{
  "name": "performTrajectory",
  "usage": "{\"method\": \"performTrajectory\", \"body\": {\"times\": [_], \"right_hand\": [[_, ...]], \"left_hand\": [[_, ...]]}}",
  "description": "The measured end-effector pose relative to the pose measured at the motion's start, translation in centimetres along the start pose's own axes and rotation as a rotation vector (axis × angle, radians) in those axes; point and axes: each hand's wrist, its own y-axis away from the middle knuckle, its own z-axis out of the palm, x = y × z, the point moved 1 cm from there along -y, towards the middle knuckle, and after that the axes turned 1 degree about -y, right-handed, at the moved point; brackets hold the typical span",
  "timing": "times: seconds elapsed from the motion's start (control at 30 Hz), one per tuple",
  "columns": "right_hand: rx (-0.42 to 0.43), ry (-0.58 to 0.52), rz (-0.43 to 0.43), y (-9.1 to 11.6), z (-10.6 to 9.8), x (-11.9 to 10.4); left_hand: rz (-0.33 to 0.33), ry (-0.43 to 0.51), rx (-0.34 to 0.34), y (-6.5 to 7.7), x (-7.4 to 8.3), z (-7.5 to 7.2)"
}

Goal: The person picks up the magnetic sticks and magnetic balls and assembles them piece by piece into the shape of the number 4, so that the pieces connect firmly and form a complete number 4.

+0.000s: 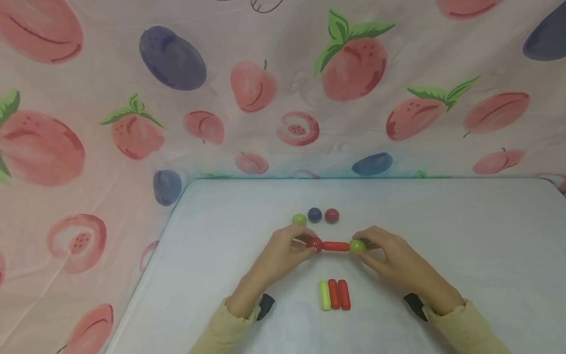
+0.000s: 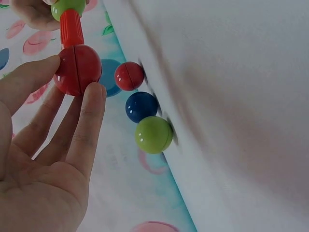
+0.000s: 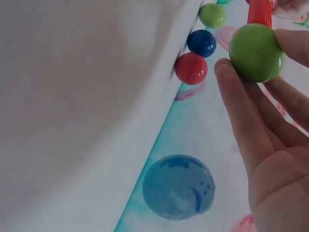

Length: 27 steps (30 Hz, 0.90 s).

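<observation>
My left hand (image 1: 283,251) pinches a glossy red ball (image 2: 79,70) between thumb and fingertips. A red ridged rod (image 1: 336,246) runs from that ball to a light green ball (image 3: 257,53) at its other end. The green ball sits between the thumb and fingers of my right hand (image 1: 392,253). Together the three pieces form a short bar, level across the head view and held over the white table. In the left wrist view, the far end of the rod meets the green ball near the top edge.
Beyond the hands, a green ball (image 1: 299,219), a blue ball (image 1: 315,215) and a red ball (image 1: 332,215) lie in a row on the white table (image 1: 212,221). Nearer lie a yellow-green rod (image 1: 325,295) and two red rods (image 1: 339,294). Fruit-printed cloth (image 1: 265,142) hangs behind.
</observation>
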Motion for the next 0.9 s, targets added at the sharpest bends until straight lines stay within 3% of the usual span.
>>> {"method": "performTrajectory", "body": {"times": [0.9], "right_hand": [[-0.071, 0.026, 0.042, -0.33, 0.52, -0.09]], "left_hand": [[-0.035, -0.039, -0.002, 0.47, -1.00, 0.38]]}}
